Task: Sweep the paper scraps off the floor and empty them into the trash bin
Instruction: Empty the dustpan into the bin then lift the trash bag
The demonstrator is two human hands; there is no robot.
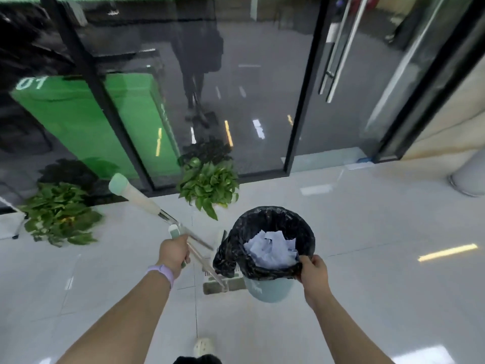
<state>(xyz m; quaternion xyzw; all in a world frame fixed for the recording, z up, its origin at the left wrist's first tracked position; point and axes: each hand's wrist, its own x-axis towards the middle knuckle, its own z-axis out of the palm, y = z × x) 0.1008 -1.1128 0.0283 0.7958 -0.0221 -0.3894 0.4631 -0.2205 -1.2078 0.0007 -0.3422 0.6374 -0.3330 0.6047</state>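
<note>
A pale blue-green trash bin (269,290) stands on the white tiled floor (380,271), near the middle of the view and just in front of the person. It is lined with a black plastic bag (236,248) whose edge is folded over the rim and hangs down on the bin's left side. Inside the bag lies a loose heap of white paper scraps (271,249), filling the bin nearly to the rim.

The right hand (313,273) is at the near edge of the bin, its fingers curled round the folded bag and rim there, gripping it. The left hand (174,253) is left of the bin, its fingers wrapped round the pale green grip of a dustpan handle (175,233), together with the metal shaft of a broom (147,203) that slants up and away to the far left, ending in a cream and green grip. The dustpan (221,283) rests on the floor just left of the bin, partly hidden behind the hanging bag. A lilac wristband (162,273) sits on the left wrist.

Farther off, two leafy potted plants, one on the far left (59,215) and one beyond the bin (208,183), stand along a dark glass wall (249,88).
</note>
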